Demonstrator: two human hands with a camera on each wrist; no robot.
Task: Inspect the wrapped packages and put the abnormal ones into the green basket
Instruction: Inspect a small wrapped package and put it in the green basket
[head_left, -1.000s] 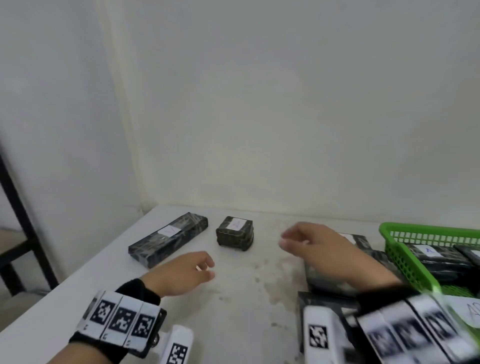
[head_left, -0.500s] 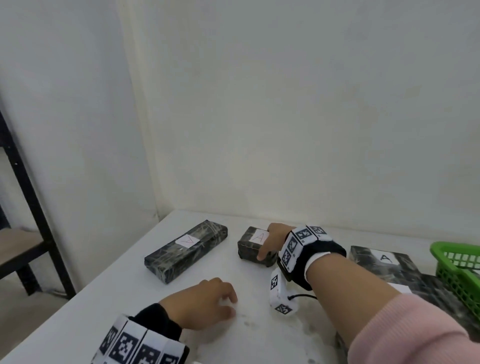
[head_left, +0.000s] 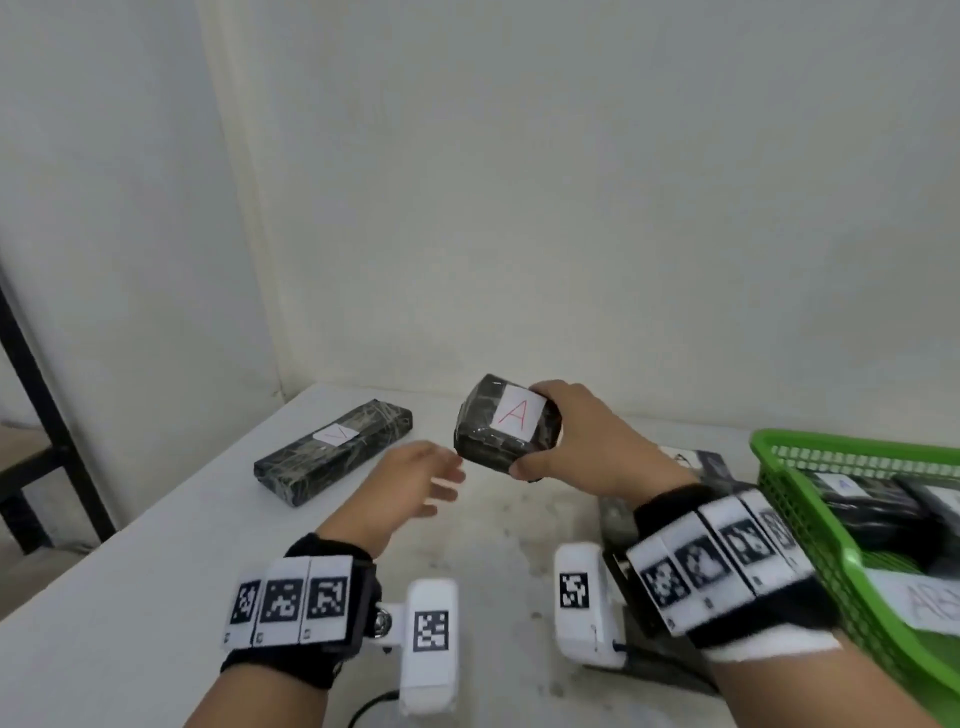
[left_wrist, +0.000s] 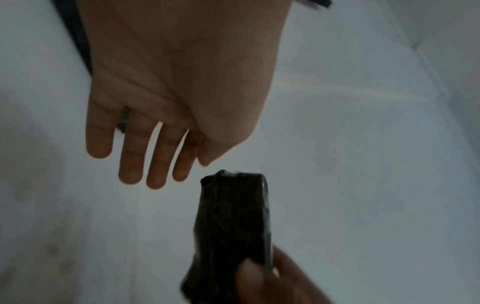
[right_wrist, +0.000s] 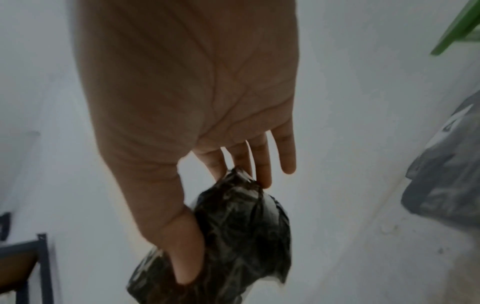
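Observation:
My right hand (head_left: 540, 431) grips a small dark wrapped package (head_left: 493, 431) with a white label marked "A", lifted above the table. In the right wrist view the thumb and fingers (right_wrist: 187, 246) pinch the same package (right_wrist: 241, 226). My left hand (head_left: 415, 478) hovers open just left of it, fingers straight, touching nothing; the left wrist view shows those straight fingers (left_wrist: 132, 160) near the package's end (left_wrist: 231, 222). A long dark wrapped package (head_left: 332, 449) with a white label lies on the table at the left. The green basket (head_left: 810, 519) at the right holds several wrapped packages.
More dark wrapped packages (head_left: 701, 462) lie flat on the white table (head_left: 156, 571) between my right wrist and the basket. White walls meet in a corner behind the table. A black metal shelf frame (head_left: 36, 415) stands off the table's left edge.
My right hand reached to the small package, gripped it and lifted it off the table. My left hand rose from the table towards it and opened.

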